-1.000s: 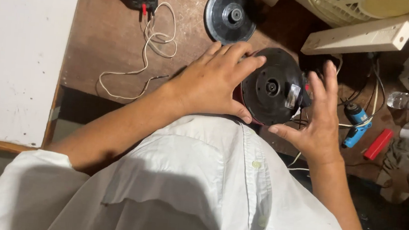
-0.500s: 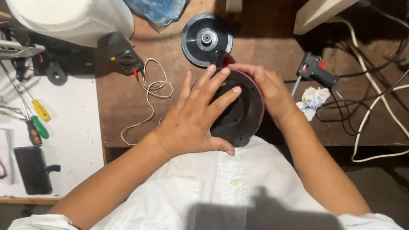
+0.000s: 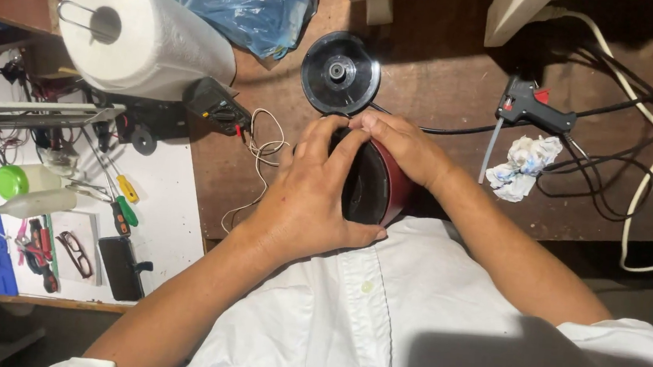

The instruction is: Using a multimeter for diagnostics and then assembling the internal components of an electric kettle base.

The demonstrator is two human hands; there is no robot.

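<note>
Red-black round housing [image 3: 377, 188] between two hands; one disc [image 3: 341, 73].

Dark-red round housing [image 3: 389, 189], white shirt [image 3: 377, 330]

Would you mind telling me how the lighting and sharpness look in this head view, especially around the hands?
Head view: sharp and evenly lit on the left hand, right hand and round dark-red housing; faint glare on the black plastic disc; deep shadow darkens the white shirt at lower right.
</note>
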